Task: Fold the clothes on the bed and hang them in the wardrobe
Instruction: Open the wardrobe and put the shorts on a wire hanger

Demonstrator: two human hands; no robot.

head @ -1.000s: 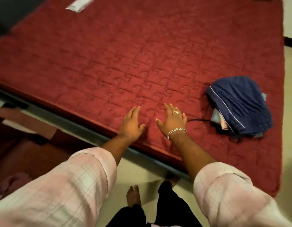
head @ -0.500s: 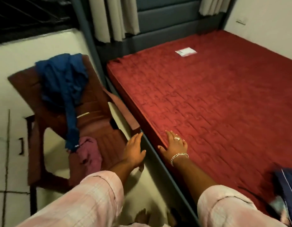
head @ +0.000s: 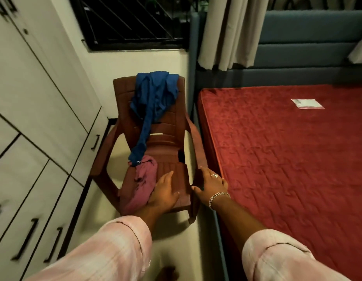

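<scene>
We see two garments on one brown plastic chair (head: 168,126), which stands between the wardrobe (head: 34,118) and the bed (head: 287,159). The blue garment (head: 153,98) drapes over the chair back; its long axis runs down the backrest, one narrow end hanging to the seat. It looks creased and bunched at the top. The pink garment (head: 142,185) lies crumpled on the left part of the seat, touching the blue garment's lower end.

Our left hand (head: 162,194) extends over the seat front, fingers straight and close together, just beside the pink garment; we cannot tell whether they touch it. Our right hand (head: 211,184) is at the chair's right armrest, fingers loosely spread and holding nothing. It wears one ring and one bracelet.
</scene>
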